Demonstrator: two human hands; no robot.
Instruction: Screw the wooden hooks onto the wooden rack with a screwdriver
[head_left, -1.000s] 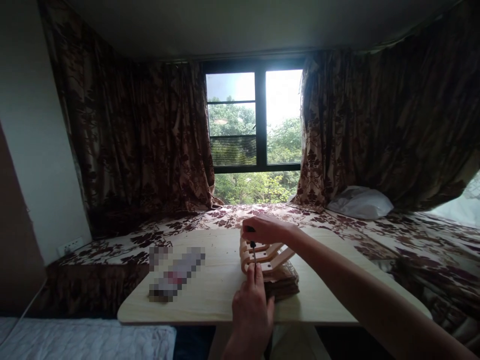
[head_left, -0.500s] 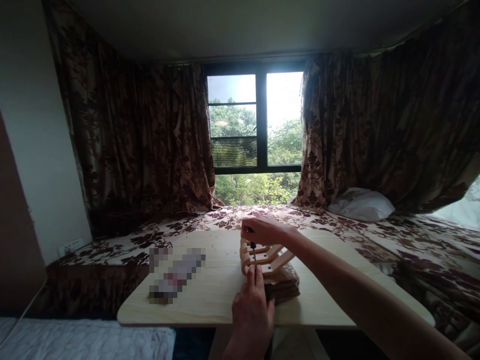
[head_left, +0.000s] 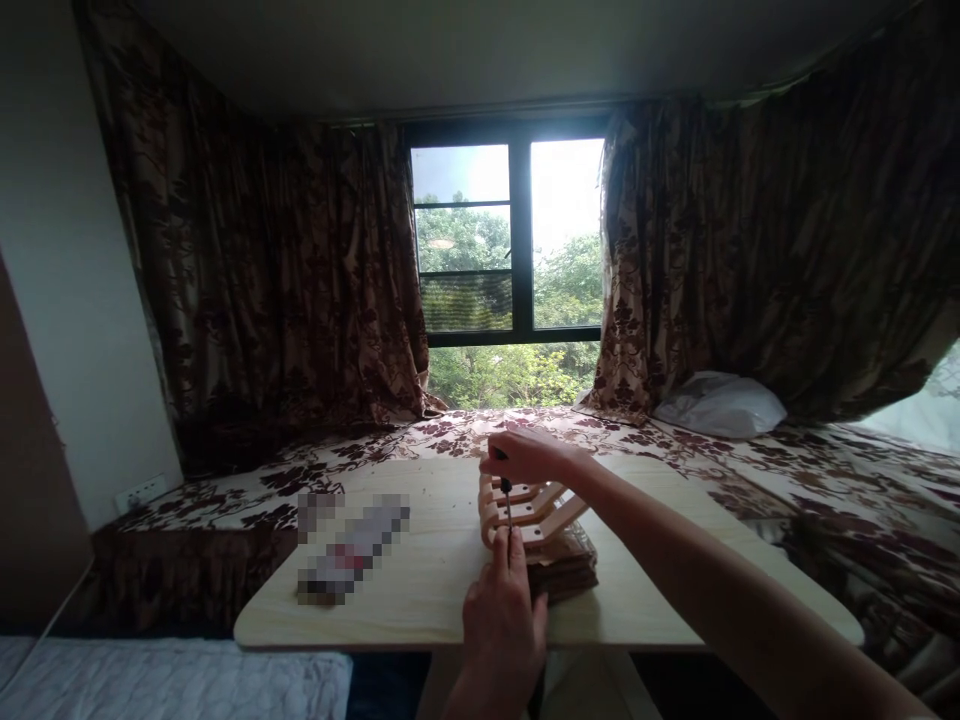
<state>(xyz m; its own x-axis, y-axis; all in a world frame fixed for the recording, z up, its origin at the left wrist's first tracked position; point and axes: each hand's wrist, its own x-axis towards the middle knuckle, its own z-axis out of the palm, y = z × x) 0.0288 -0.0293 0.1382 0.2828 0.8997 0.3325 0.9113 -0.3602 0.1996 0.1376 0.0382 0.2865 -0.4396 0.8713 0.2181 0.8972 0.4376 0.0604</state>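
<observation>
My right hand (head_left: 529, 455) is closed around the dark handle of a screwdriver (head_left: 510, 508), whose thin shaft points down. At the shaft's lower end, the fingers of my left hand (head_left: 504, 605) pinch together; whatever lies between the fingertips beside the shaft is hidden. Both hands are at the near left corner of a pale wooden rack (head_left: 544, 530), which has several curved slats with dark screw or hole spots. The rack rests on a brown wrapped stack (head_left: 566, 575), and my right forearm covers part of its far side.
Beneath everything is a light wooden table (head_left: 397, 610) with rounded corners. A blurred-out flat item (head_left: 356, 550) lies on its left part. Behind it are a floral-covered ledge (head_left: 450, 435), a white plastic bag (head_left: 720, 405), patterned curtains (head_left: 337, 270) and a window (head_left: 519, 240).
My right hand has turned slightly on the screwdriver handle and shifted a little to the right. My left hand stays at the shaft's lower end, and the rack stays in place.
</observation>
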